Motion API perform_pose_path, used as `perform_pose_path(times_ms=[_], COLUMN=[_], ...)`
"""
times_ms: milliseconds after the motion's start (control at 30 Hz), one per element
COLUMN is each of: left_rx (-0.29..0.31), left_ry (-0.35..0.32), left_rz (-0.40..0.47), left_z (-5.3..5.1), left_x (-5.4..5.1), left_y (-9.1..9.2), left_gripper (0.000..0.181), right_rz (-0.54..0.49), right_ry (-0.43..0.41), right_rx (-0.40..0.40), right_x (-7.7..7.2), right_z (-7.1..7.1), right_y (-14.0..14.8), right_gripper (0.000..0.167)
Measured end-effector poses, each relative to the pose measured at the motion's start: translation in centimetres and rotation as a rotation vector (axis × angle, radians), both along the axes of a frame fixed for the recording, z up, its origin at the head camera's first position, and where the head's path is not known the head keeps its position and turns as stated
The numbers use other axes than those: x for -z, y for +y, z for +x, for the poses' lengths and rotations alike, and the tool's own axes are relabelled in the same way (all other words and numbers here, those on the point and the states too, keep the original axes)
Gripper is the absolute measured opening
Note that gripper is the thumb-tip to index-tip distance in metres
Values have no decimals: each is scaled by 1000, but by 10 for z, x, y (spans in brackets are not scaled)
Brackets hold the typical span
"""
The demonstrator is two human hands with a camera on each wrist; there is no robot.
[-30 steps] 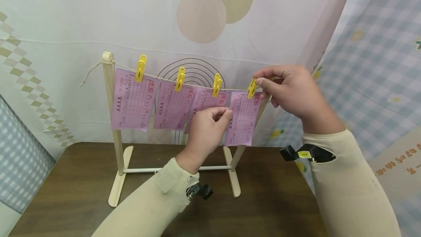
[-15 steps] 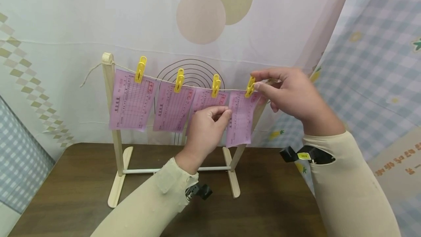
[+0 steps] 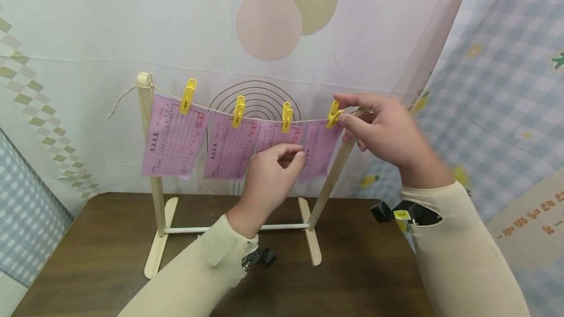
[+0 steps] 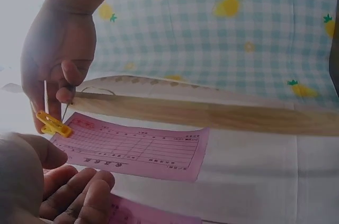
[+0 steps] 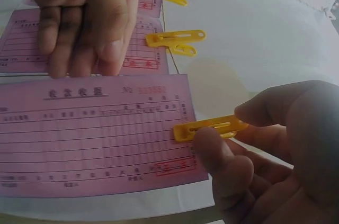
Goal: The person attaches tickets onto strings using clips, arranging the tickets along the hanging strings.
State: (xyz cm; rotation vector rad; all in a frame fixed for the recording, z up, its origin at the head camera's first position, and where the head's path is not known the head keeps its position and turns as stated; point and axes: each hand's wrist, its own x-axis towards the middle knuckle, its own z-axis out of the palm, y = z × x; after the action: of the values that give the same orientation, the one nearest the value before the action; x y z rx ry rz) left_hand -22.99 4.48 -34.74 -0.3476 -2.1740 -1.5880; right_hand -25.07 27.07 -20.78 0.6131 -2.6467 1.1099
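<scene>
At the right end of a string, the right hand (image 3: 381,128) pinches a yellow clothespin (image 3: 333,115) between thumb and index finger. That clothespin bites the upper edge of a pink receipt slip (image 5: 90,134) at the string. The left hand (image 3: 275,175) hovers in front of the hanging slips, thumb and fingers bent with a gap between them. In the right wrist view the left hand's fingers (image 5: 79,33) hang just beside the slip's edge. Whether they touch it I cannot tell. Several other pink slips (image 3: 176,136) hang to the left, each under a yellow clothespin (image 3: 188,97).
The string runs between two wooden posts (image 3: 155,170) of a stand with flat feet (image 3: 315,246) and a white crossbar (image 3: 189,230). It stands on a dark brown table (image 3: 352,268). A patterned cloth (image 3: 110,23) hangs behind, and a checked cloth (image 3: 506,72) is at the right.
The left thumb and fingers have parted and the hand has shifted slightly left and down. The rightmost slip's lower end has swung back. The right hand has moved slightly left with the clothespin.
</scene>
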Motion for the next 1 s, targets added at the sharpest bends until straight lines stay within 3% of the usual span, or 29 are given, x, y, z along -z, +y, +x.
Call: perform_pose_path(times_ms=[133, 233, 333, 533, 733, 1000], left_rx=[16, 7, 4, -27, -83, -130], left_ry=[66, 153, 255, 463, 515, 549], left_rz=[-19, -83, -139, -210, -281, -349], left_z=[2, 8, 17, 32, 49, 67], left_x=[4, 6, 9, 14, 26, 51], left_y=[-7, -14, -23, -51, -81, -111], left_gripper=[19, 17, 14, 13, 17, 22], right_rz=[-56, -109, -141, -125, -100, -84], right_ry=[39, 103, 220, 516, 646, 667], right_rx=[-25, -52, -67, -22, -43, -61], right_x=[5, 11, 22, 52, 91, 149], right_z=[1, 2, 5, 22, 47, 72], right_y=[0, 0, -1, -5, -13, -25], right_gripper=[43, 47, 51, 49, 46, 47])
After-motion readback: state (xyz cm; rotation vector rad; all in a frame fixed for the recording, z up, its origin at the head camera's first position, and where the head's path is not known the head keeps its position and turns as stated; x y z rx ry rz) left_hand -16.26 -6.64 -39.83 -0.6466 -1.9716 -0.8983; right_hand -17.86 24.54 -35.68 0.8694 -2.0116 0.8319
